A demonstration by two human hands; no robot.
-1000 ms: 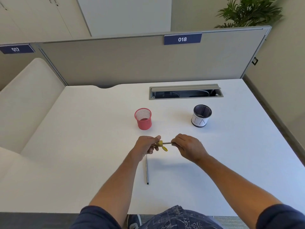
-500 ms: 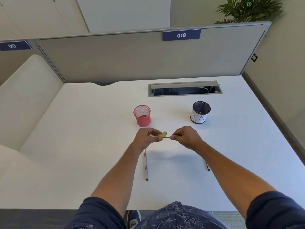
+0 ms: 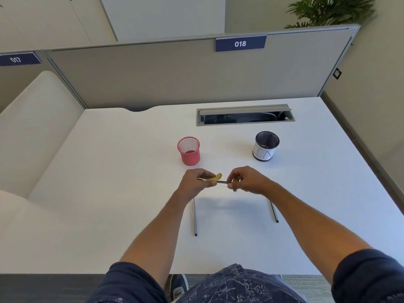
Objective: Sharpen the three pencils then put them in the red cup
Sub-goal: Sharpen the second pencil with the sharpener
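Just short of the red cup [image 3: 189, 150], left hand [image 3: 193, 182] pinches the sharpener [image 3: 217, 177] steady; right hand [image 3: 246, 180] grips a pencil [image 3: 224, 182], seemingly to twist it. Two pencils [image 3: 194, 217] lie nearer the body, likely waiting.

White desk [image 3: 113, 193]: red cup [image 3: 189, 151], black cup [image 3: 265, 146], two pencils [image 3: 194, 217] [image 3: 274, 212].

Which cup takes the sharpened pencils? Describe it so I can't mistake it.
On the white desk, look just this side of the grey cable hatch. Two mesh cups stand there; the red cup is the left one, beyond the left hand. The other cup is black with a white label.
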